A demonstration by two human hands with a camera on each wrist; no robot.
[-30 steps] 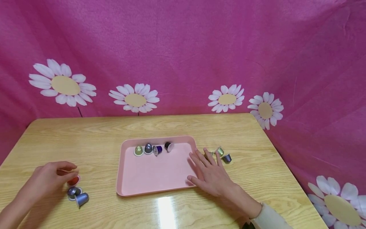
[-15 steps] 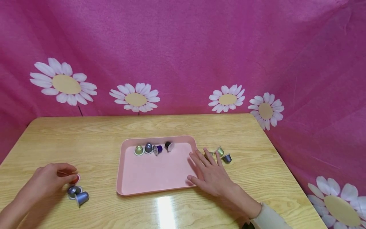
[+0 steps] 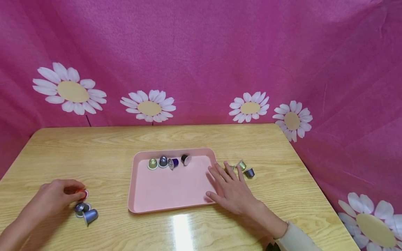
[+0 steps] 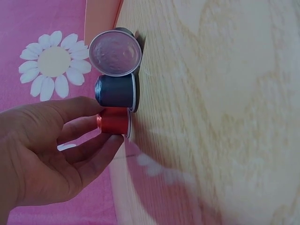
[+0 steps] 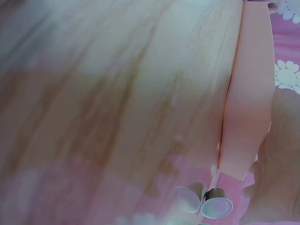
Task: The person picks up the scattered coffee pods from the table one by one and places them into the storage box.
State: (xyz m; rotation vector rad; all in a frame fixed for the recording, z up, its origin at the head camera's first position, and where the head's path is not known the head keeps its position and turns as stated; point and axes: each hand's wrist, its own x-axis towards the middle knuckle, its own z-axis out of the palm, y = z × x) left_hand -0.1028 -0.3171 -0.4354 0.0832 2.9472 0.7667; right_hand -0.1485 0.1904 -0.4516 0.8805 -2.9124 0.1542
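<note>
At the left of the table, my left hand pinches a red coffee capsule. The left wrist view has the thumb at one side of it and fingers at the other. Right beside the red one stands a dark blue-grey capsule. A lighter blue capsule lies on its side against that, its pale lid toward the wrist camera. My right hand is spread with straight fingers over the right rim of the pink tray. Its fingertips partly cover a green capsule.
Along the tray's back wall are a green capsule, a grey-blue capsule, a purple capsule and a black capsule. Right of the tray lie another green capsule and a dark blue capsule. A pink flowered cloth hangs behind the table.
My left fingers have come down and closed round the red capsule, covering more of it. The right hand and the tray stay where they were.
</note>
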